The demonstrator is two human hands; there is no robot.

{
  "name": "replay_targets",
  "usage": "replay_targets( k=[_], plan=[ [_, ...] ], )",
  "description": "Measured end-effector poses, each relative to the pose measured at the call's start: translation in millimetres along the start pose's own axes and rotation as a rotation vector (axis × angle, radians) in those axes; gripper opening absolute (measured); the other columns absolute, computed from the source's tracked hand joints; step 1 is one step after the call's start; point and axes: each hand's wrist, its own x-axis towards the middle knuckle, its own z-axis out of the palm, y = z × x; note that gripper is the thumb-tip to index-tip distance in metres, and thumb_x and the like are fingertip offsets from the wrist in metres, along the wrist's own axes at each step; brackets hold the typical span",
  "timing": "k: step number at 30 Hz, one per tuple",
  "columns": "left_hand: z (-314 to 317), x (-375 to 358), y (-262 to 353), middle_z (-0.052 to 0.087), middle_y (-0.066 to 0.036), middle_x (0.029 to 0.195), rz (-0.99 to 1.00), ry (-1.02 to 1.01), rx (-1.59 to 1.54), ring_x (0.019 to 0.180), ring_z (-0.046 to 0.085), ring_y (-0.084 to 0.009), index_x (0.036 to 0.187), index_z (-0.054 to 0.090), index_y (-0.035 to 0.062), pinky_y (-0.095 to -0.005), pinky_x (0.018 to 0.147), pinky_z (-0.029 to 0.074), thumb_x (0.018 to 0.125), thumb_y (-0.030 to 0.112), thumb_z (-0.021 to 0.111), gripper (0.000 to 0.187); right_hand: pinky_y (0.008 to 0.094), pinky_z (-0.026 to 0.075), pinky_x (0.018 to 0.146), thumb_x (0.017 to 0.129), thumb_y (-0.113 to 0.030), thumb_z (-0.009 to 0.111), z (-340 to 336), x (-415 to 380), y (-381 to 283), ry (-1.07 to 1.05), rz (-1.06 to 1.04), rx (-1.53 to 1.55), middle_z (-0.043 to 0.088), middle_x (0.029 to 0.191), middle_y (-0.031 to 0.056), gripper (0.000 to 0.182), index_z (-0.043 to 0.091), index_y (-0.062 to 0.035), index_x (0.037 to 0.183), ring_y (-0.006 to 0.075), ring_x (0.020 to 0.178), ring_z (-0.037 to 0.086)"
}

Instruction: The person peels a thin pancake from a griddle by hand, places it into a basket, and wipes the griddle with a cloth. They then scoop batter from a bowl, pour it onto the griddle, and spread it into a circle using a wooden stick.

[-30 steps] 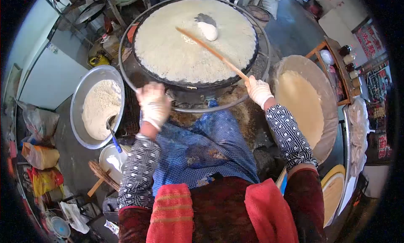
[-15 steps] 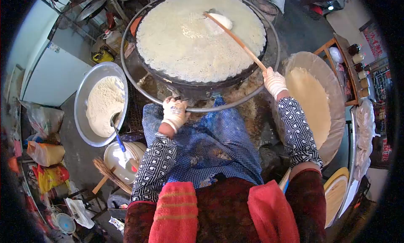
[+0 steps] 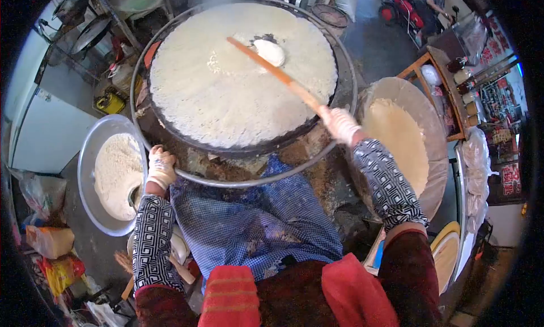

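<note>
A wide round griddle (image 3: 154, 109) carries a thin pale layer of batter (image 3: 226, 111). My right hand (image 3: 341, 126), in a whitish glove, is closed round the handle of a long wooden spreader (image 3: 266, 66), which slants over the batter. Beyond the spreader sits a white lump of batter (image 3: 270, 53), beside a dark bare patch of griddle. My left hand (image 3: 162, 166), also gloved, is closed on the metal ring (image 3: 243, 184) that runs around the griddle, at its near left.
On the left stands a metal basin (image 3: 89, 199) of pale batter or dough. A large lined basin (image 3: 436, 162) with a tan content is at the right. Beyond it are a wooden shelf (image 3: 447, 97) with jars and a red machine (image 3: 405, 12). Stacked round boards (image 3: 445, 259) lie lower right.
My left hand has slid leftward along the ring. My right hand has swung the spreader's far end leftward, away from the white lump. The view has shifted, too.
</note>
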Motion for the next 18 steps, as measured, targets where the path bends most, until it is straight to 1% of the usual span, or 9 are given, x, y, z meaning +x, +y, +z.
replay_targets(
  k=[2, 4, 6, 8, 11, 12, 14, 16, 18],
  plan=[
    [3.0, 7.2, -11.4, 0.067, -0.006, 0.080, 0.016, -0.025, 0.031, 0.102, 0.058, -0.0274, 0.073, 0.070, 0.0192, -0.0465, 0.105, 0.030, 0.054, 0.028, 0.065, 0.021, 0.0444, 0.051, 0.059, 0.096, -0.043, 0.046, 33.9, 10.0, -11.0, 0.051, 0.099, 0.091, 0.064, 0.077, 0.0218, 0.047, 0.055, 0.0007, 0.111, 0.0354, 0.072, 0.066],
    [-1.3, 4.0, -13.4, 0.066, -0.008, 0.080, 0.047, 0.060, 0.050, 0.100, 0.058, -0.0272, 0.071, 0.069, 0.0178, -0.0451, 0.105, 0.031, 0.056, 0.027, 0.064, 0.018, 0.0322, 0.045, 0.040, 0.095, -0.035, 0.056, 25.2, -36.0, -47.9, -0.101, 0.270, 0.906, 0.059, 0.069, 0.0104, 0.045, 0.051, 0.0011, 0.120, 0.0191, 0.054, 0.060],
    [-2.7, 1.6, -15.0, 0.065, -0.007, 0.077, 0.098, 0.141, 0.018, 0.095, 0.058, -0.0272, 0.068, 0.068, 0.0159, -0.0439, 0.104, 0.034, 0.056, 0.026, 0.064, 0.016, 0.0223, 0.036, 0.034, 0.091, -0.027, 0.062, 20.4, -77.4, -67.7, -0.024, 0.133, 1.192, 0.054, 0.069, 0.0029, 0.046, 0.048, -0.0020, 0.128, 0.0057, 0.047, 0.049],
    [8.2, 0.7, -14.8, 0.062, -0.006, 0.069, 0.127, 0.273, -0.105, 0.088, 0.058, -0.0276, 0.064, 0.066, 0.0156, -0.0427, 0.100, 0.036, 0.051, 0.024, 0.066, 0.015, 0.0203, 0.033, 0.033, 0.092, -0.024, 0.060, 33.3, -98.9, -59.2, 0.104, 0.016, 1.384, 0.053, 0.063, 0.0009, 0.054, 0.040, -0.0096, 0.141, 0.0057, 0.041, 0.044],
    [-24.9, -8.2, 22.9, 0.066, -0.006, 0.075, -0.008, 0.082, -0.020, 0.096, 0.059, -0.0272, 0.069, 0.070, 0.0169, -0.0426, 0.100, 0.036, 0.054, 0.026, 0.069, 0.018, 0.0200, 0.031, 0.033, 0.097, -0.030, 0.052, 45.4, -105.2, -39.3, 0.273, 0.031, 1.497, 0.049, 0.058, -0.0011, 0.049, 0.040, -0.0141, 0.142, 0.0064, 0.036, 0.039],
    [-27.7, -9.9, 34.8, 0.068, -0.007, 0.079, -0.034, 0.025, -0.072, 0.100, 0.059, -0.0281, 0.073, 0.071, 0.0177, -0.0426, 0.100, 0.035, 0.055, 0.027, 0.069, 0.020, 0.0211, 0.031, 0.032, 0.098, -0.030, 0.051, 47.5, -102.3, -37.1, 0.289, 0.133, 1.592, 0.045, 0.055, -0.0020, 0.048, 0.040, -0.0155, 0.143, 0.0066, 0.036, 0.038],
    [-40.3, -18.5, 72.6, 0.068, -0.006, 0.078, -0.102, -0.014, -0.046, 0.100, 0.059, -0.0269, 0.073, 0.072, 0.0200, -0.0415, 0.095, 0.038, 0.059, 0.030, 0.070, 0.018, 0.0223, 0.032, 0.032, 0.098, -0.030, 0.050, 68.8, -90.8, -23.4, 0.214, 0.035, 1.484, 0.042, 0.053, -0.0023, 0.048, 0.039, -0.0166, 0.143, 0.0069, 0.035, 0.038],
    [-46.6, -23.5, 119.5, 0.067, -0.004, 0.075, -0.129, 0.086, -0.094, 0.091, 0.062, -0.0242, 0.074, 0.072, 0.0207, -0.0408, 0.085, 0.041, 0.064, 0.032, 0.070, 0.015, 0.0242, 0.033, 0.032, 0.097, -0.029, 0.053, 66.4, -84.8, -37.9, 0.146, 0.076, 1.582, 0.040, 0.053, -0.0031, 0.050, 0.037, -0.0164, 0.144, 0.0077, 0.035, 0.037],
    [-92.1, -18.2, 179.7, 0.068, -0.004, 0.078, -0.187, -0.246, -0.120, 0.085, 0.065, -0.0249, 0.080, 0.074, 0.0206, -0.0416, 0.081, 0.044, 0.065, 0.031, 0.070, 0.019, 0.0253, 0.032, 0.032, 0.096, -0.032, 0.056, 64.8, -76.7, -47.5, 0.051, 0.090, 1.601, 0.039, 0.052, -0.0028, 0.053, 0.037, -0.0187, 0.144, 0.0081, 0.035, 0.037]
  ],
)
